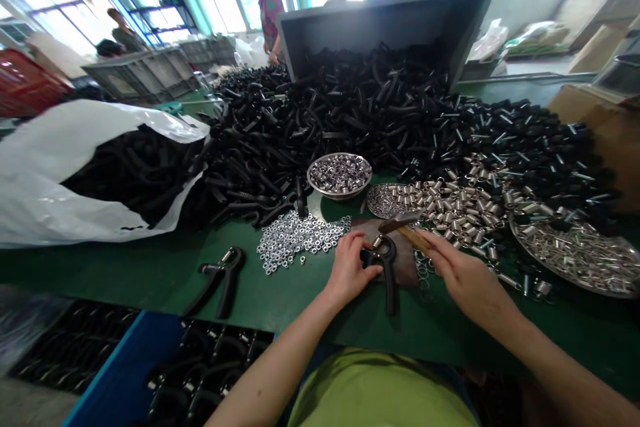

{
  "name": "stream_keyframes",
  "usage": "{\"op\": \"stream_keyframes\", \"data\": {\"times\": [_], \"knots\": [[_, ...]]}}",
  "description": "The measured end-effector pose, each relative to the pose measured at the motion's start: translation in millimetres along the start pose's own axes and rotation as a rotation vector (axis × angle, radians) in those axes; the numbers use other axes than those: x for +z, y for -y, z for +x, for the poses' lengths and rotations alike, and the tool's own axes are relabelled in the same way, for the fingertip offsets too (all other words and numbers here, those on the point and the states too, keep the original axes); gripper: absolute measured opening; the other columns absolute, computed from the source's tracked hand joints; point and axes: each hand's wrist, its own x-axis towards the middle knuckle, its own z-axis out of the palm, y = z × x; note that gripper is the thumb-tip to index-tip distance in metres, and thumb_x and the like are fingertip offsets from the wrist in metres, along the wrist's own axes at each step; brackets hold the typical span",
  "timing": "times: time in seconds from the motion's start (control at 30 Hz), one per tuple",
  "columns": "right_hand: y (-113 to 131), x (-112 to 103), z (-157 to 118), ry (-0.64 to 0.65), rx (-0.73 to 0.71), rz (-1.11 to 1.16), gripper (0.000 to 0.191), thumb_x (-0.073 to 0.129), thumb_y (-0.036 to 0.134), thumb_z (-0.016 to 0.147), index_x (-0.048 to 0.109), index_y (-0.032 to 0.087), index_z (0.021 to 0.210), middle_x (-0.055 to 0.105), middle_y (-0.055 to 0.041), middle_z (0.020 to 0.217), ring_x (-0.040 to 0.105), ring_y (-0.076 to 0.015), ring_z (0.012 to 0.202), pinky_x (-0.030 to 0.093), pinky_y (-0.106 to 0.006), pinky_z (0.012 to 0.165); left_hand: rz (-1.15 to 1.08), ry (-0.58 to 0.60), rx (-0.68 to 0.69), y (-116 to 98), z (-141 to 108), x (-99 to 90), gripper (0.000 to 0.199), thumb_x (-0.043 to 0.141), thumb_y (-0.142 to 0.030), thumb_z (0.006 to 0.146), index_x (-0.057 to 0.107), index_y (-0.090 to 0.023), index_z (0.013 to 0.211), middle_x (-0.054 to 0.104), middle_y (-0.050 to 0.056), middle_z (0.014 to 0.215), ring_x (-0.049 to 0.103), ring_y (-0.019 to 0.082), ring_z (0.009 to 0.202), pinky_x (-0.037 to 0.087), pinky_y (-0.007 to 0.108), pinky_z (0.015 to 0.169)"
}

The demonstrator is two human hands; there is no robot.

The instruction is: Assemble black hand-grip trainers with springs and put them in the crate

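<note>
My left hand (351,265) is closed on a black hand grip (389,273) with a coil spring at its top, held on a dark metal plate (407,265). In my right hand (449,267) is the wooden handle of a hammer (414,238), its head just above the spring end of the hand grip. Left of the plate lies a spread of small metal nuts (295,238). Another hand grip (223,280), with its spring fitted, rests on the green table (295,300) farther left.
Behind is a big heap of black handles (370,107) spilling from a grey bin (385,20). A bowl of small metal parts (340,175), loose springs (455,210) and a tray of screws (580,257) stand nearby. A white sack (45,167) is left; a blue box (125,360) sits below the edge.
</note>
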Motion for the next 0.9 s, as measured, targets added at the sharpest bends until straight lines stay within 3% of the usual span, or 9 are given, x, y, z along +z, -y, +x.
{"op": "stream_keyframes", "data": {"times": [0.07, 0.13, 0.3, 0.43, 0.47, 0.53, 0.63, 0.8, 0.9], "knots": [[7.2, -4.6, -8.8, -0.115, -0.035, 0.037, 0.041, 0.030, 0.028, 0.094, 0.043, 0.021, 0.132, 0.064, -0.0076, 0.117, 0.064, -0.0208, 0.098, 0.053, -0.031, 0.077, 0.069, -0.079, -0.035, -2.3, -13.6, -0.6, 0.041, 0.074, -0.027, 0.064, 0.053, -0.020, 0.099, 0.045, 0.008, 0.123, 0.041, 0.024, 0.116, 0.036, 0.037, 0.096], [7.3, 0.7, -15.5, -0.147, -0.077, 0.013, 0.042, 0.030, 0.025, 0.093, 0.043, 0.021, 0.133, 0.067, -0.0086, 0.111, 0.066, -0.0205, 0.092, 0.053, -0.030, 0.074, 0.128, -0.046, -0.078, -3.7, -24.0, -0.3, 0.032, 0.068, -0.028, 0.071, 0.052, -0.020, 0.097, 0.052, 0.007, 0.109, 0.049, 0.022, 0.103, 0.041, 0.035, 0.088], [2.5, 12.7, -15.0, 0.117, -0.122, -0.187, 0.042, 0.035, 0.022, 0.091, 0.046, 0.029, 0.131, 0.070, -0.0051, 0.103, 0.069, -0.0210, 0.070, 0.055, -0.032, 0.059, 0.211, 0.072, -0.086, -2.8, -31.1, 4.4, 0.009, 0.056, -0.025, 0.080, 0.052, -0.020, 0.086, 0.057, 0.005, 0.088, 0.054, 0.019, 0.080, 0.043, 0.030, 0.072], [6.6, 6.6, -16.8, -0.172, -0.132, -0.095, 0.042, 0.032, 0.023, 0.092, 0.045, 0.022, 0.132, 0.069, -0.0094, 0.103, 0.068, -0.0208, 0.080, 0.055, -0.032, 0.068, 0.220, 0.057, -0.063, -2.3, -28.6, 6.0, 0.008, 0.055, -0.023, 0.079, 0.051, -0.020, 0.085, 0.057, 0.005, 0.089, 0.054, 0.019, 0.081, 0.043, 0.030, 0.072], [5.8, 8.2, -18.4, -0.180, -0.150, -0.093, 0.042, 0.031, 0.022, 0.092, 0.045, 0.022, 0.132, 0.070, -0.0092, 0.098, 0.068, -0.0205, 0.078, 0.055, -0.032, 0.068, 0.224, 0.056, -0.061, -2.5, -28.1, 6.0, 0.008, 0.055, -0.023, 0.079, 0.051, -0.019, 0.085, 0.057, 0.005, 0.089, 0.054, 0.019, 0.081, 0.043, 0.030, 0.072], [1.9, 14.2, -20.1, -0.052, -0.183, -0.153, 0.043, 0.031, 0.020, 0.091, 0.046, 0.024, 0.132, 0.071, -0.0070, 0.091, 0.069, -0.0203, 0.071, 0.055, -0.032, 0.060, 0.234, 0.060, -0.064, -2.7, -27.3, 5.7, 0.007, 0.054, -0.022, 0.079, 0.051, -0.019, 0.084, 0.057, 0.006, 0.088, 0.054, 0.019, 0.080, 0.043, 0.030, 0.071], [-2.8, 18.5, -14.5, 0.142, -0.169, -0.218, 0.045, 0.034, 0.021, 0.091, 0.042, 0.028, 0.134, 0.070, -0.0054, 0.102, 0.069, -0.0210, 0.070, 0.055, -0.033, 0.056, 0.240, 0.073, -0.072, -2.9, -26.0, 5.6, 0.006, 0.054, -0.022, 0.078, 0.051, -0.019, 0.083, 0.057, 0.006, 0.088, 0.054, 0.019, 0.079, 0.043, 0.030, 0.069], [-7.5, 15.6, 10.2, -0.089, -0.089, -0.097, 0.045, 0.029, 0.022, 0.093, 0.039, 0.023, 0.137, 0.060, -0.0079, 0.123, 0.062, -0.0224, 0.103, 0.052, -0.037, 0.083, 0.239, 0.070, -0.084, -2.3, -23.8, 5.6, 0.007, 0.056, -0.022, 0.077, 0.051, -0.020, 0.081, 0.058, 0.005, 0.086, 0.054, 0.019, 0.079, 0.042, 0.029, 0.070], [-17.7, 24.7, 24.4, 0.075, -0.055, -0.160, 0.042, 0.030, 0.025, 0.093, 0.046, 0.023, 0.132, 0.067, -0.0074, 0.111, 0.068, -0.0236, 0.087, 0.054, -0.038, 0.073, 0.230, 0.083, -0.092, -1.9, -22.4, 4.6, 0.007, 0.055, -0.022, 0.077, 0.051, -0.019, 0.081, 0.058, 0.005, 0.085, 0.054, 0.019, 0.078, 0.041, 0.029, 0.069]]}}
